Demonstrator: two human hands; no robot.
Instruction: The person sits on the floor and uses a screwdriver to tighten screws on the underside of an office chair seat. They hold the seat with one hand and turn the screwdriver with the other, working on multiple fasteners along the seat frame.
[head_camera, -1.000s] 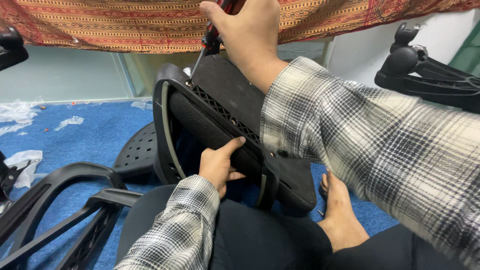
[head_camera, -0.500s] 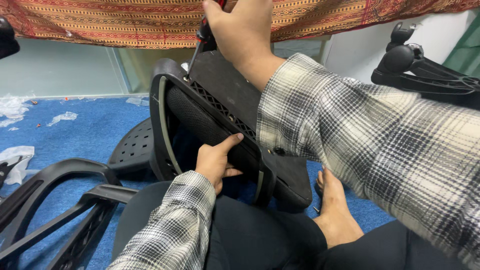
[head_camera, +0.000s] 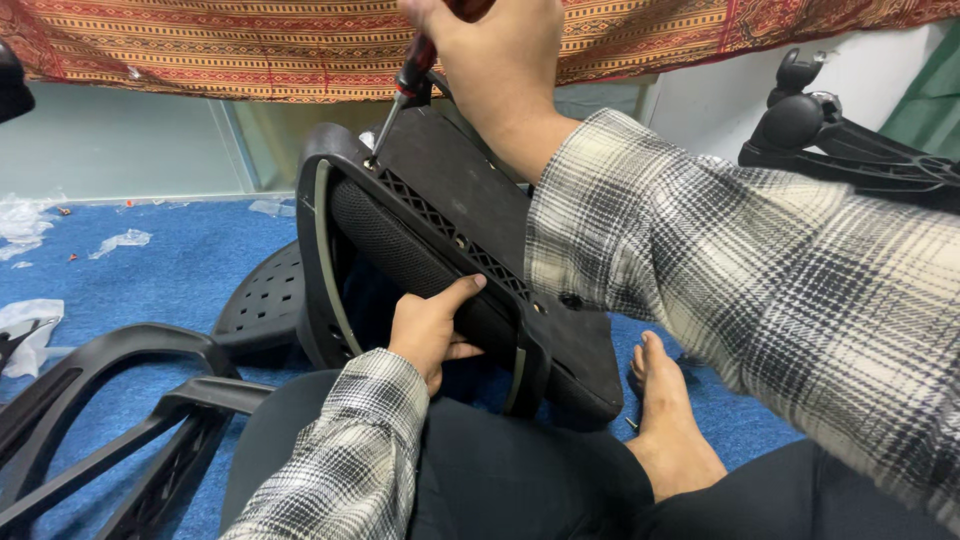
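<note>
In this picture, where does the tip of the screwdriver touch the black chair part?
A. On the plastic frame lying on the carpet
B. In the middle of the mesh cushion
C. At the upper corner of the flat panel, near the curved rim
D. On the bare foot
C: the right hand holds the screwdriver with its tip at the upper corner of the black chair part, while the left hand steadies the mesh side.

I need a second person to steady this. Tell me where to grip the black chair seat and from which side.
Grip the chair seat by its bare curved rim at the far left corner, reaching in from the left. It stands tilted on edge across the lap; the left hand already clamps the near lower edge, and the right hand works a screwdriver at the top corner.
</note>
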